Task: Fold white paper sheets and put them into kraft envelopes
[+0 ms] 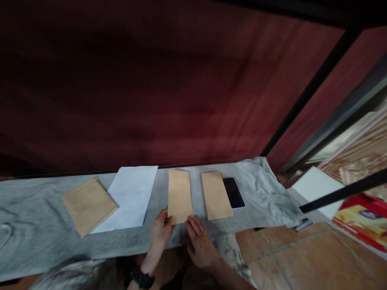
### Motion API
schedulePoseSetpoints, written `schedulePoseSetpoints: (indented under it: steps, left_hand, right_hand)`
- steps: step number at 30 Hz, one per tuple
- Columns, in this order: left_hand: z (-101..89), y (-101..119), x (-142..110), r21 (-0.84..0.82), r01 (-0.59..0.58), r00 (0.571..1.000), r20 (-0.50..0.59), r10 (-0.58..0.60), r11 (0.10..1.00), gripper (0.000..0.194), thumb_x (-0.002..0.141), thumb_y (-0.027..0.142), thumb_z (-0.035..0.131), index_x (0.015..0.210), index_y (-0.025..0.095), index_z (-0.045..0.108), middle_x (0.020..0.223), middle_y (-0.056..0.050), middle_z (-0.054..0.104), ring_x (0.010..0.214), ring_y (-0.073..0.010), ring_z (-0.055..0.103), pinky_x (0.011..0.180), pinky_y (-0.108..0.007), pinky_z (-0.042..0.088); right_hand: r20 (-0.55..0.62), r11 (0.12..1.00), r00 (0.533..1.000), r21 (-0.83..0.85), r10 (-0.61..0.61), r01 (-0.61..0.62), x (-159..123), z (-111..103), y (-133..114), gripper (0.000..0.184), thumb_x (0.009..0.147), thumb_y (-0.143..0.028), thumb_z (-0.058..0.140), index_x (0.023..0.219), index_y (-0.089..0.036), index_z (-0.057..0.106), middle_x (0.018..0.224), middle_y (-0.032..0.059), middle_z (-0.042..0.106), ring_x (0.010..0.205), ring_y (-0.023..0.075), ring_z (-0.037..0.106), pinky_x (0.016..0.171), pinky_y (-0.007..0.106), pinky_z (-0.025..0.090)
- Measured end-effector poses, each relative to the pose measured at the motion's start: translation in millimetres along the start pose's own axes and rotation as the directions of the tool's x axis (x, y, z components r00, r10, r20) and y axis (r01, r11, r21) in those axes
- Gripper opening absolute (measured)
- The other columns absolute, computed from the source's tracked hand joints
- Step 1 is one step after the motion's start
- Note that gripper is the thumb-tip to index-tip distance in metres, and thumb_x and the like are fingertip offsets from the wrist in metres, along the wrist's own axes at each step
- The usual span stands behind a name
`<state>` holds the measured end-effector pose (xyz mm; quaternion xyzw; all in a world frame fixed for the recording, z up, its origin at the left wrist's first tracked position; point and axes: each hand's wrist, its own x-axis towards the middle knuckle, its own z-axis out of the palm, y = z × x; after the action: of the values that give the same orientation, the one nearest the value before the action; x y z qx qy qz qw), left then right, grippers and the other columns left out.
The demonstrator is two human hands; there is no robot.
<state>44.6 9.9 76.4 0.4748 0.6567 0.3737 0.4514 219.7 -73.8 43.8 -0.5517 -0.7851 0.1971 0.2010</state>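
The envelope (179, 195) at lower centre is plain tan, the paper (131, 197) at lower left white, the phone (234, 193) black with a pale lilac edge. The cloth (260, 189) is mottled grey, the backdrop (181, 88) dark red, and the floor tiles (314, 257) terracotta.

head view | from wearer's head | faces forward, down | grey cloth (256, 201) near | red backdrop (181, 100) beyond

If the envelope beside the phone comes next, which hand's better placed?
Probably the right hand: it is nearer that envelope, touching the middle envelope at its right corner; the left hand holds the left corner.
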Motion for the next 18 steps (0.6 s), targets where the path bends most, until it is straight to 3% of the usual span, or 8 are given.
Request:
schedulePoseSetpoints:
  steps: [2, 5, 9, 14, 18]
  left_hand:
    - [5.8, 13, -5, -0.105, -0.003, 1.0, 0.027, 0.006, 0.994, 0.028, 0.065, 0.036, 0.064, 0.087, 0.019, 0.061, 0.077, -0.003, 0.071, 0.055, -0.0175, 0.064, 0.045, -0.025, 0.048]
    - [24.1, 33, -12, -0.298, 0.055, 0.993, 0.118, -0.021, 0.953, 0.035, 0.063, 0.039, 0.071, 0.089, 0.018, 0.061, 0.084, -0.005, 0.072, 0.062, -0.0178, 0.067, 0.052, -0.027, 0.054]
    - [69.0, 43, -16, -0.417, 0.148, 0.966, 0.257, -0.04, 0.897, 0.037, 0.061, 0.037, 0.076, 0.088, 0.016, 0.063, 0.092, -0.007, 0.073, 0.079, -0.0212, 0.069, 0.062, -0.03, 0.058]
    - [124.8, 29, -11, -0.381, 0.198, 0.95, 0.301, -0.081, 0.903, 0.03, 0.06, 0.033, 0.078, 0.08, 0.017, 0.063, 0.081, -0.003, 0.069, 0.076, -0.0197, 0.067, 0.06, -0.027, 0.057]
    - [142.8, 19, -7, -0.329, 0.205, 0.956, 0.268, -0.117, 0.922, 0.024, 0.059, 0.028, 0.076, 0.075, 0.018, 0.06, 0.069, 0.002, 0.062, 0.06, -0.0149, 0.061, 0.05, -0.025, 0.054]
  right_hand:
    - [-0.133, 0.997, 0.991, 0.069, 0.028, -0.019, -1, -12, 0, 0.066, 0.08, -0.008, 0.048, 0.146, -0.016, 0.044, 0.151, 0.0111, 0.045, 0.142, 0.0237, 0.037, 0.115, 0.045, 0.038]
    - [-0.328, 0.986, 0.939, 0.158, 0.102, -0.052, -4, -38, 12, 0.055, 0.087, -0.01, 0.043, 0.141, -0.023, 0.047, 0.138, 0.009, 0.056, 0.13, 0.0212, 0.049, 0.109, 0.042, 0.045]
    - [-0.483, 0.956, 0.833, 0.241, 0.269, -0.169, -16, -64, 51, 0.037, 0.092, -0.021, 0.044, 0.127, -0.024, 0.056, 0.12, 0.0097, 0.06, 0.116, 0.024, 0.056, 0.1, 0.044, 0.05]
    - [-0.529, 0.912, 0.745, 0.268, 0.408, -0.309, -47, -66, 101, 0.03, 0.094, -0.031, 0.043, 0.119, -0.024, 0.059, 0.11, 0.0084, 0.062, 0.103, 0.0248, 0.06, 0.088, 0.042, 0.053]
    - [-0.538, 0.905, 0.73, 0.208, 0.423, -0.371, -63, -54, 119, 0.032, 0.094, -0.034, 0.045, 0.121, -0.026, 0.059, 0.11, 0.0078, 0.062, 0.1, 0.0254, 0.061, 0.088, 0.043, 0.053]
